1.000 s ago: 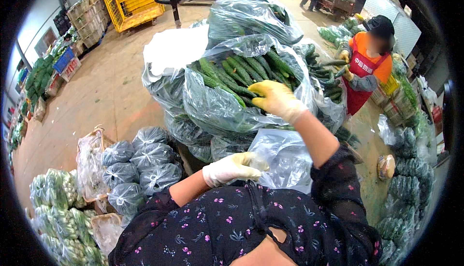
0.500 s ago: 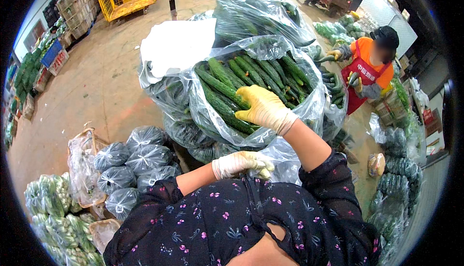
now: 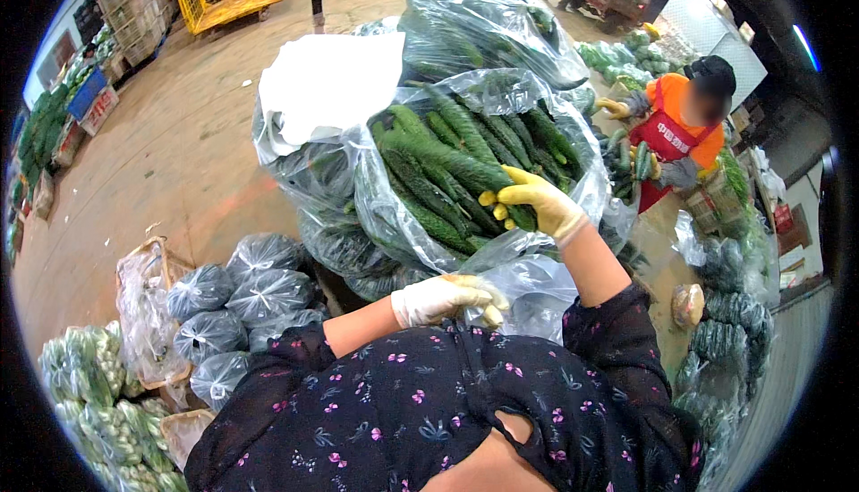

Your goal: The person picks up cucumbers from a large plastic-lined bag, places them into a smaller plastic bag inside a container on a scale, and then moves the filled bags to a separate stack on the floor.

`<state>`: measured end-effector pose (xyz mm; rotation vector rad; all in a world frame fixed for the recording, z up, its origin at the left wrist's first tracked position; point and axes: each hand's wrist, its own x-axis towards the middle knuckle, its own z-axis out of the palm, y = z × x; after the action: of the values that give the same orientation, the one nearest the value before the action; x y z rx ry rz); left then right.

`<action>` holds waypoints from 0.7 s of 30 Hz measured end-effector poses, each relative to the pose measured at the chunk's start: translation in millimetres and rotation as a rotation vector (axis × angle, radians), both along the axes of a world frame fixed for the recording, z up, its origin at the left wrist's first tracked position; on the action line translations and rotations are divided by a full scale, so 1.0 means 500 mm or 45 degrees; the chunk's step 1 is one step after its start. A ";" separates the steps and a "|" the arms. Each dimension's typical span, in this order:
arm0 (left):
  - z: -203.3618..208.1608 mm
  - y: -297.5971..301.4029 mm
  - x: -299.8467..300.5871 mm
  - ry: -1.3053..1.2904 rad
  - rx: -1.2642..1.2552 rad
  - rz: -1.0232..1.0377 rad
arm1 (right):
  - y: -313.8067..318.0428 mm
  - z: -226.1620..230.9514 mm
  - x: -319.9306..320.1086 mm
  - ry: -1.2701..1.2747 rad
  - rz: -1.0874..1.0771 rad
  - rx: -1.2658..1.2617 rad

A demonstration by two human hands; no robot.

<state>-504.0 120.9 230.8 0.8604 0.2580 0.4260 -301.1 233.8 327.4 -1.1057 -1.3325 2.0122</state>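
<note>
Head view: right hand [image 3: 542, 203] curls round a cucumber [image 3: 474, 170], its length running ahead-left over the open bag [image 3: 383, 219]. Left hand [image 3: 443, 301] sits nearer, grip unclear. Light, steady hold likely avoids bruising.

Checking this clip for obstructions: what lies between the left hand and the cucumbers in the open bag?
In the head view, the near side of the clear open bag lies between the left hand and the cucumbers.

Head-worn fisheye, facing forward and down
</note>
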 end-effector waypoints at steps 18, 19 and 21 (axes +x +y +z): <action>0.121 -0.011 0.082 -0.211 -0.160 0.097 | -0.310 0.012 0.202 1.275 -0.252 0.168; 0.141 -0.016 0.088 -0.203 -0.147 0.087 | -0.332 0.040 0.203 1.169 -0.252 0.205; 0.153 -0.019 0.112 -0.264 -0.300 0.134 | -0.349 0.052 0.230 0.966 -0.284 0.244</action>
<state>-448.0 111.3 307.2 0.5689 0.1587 0.5673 -186.1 59.4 353.4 -0.3125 -0.9192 1.8069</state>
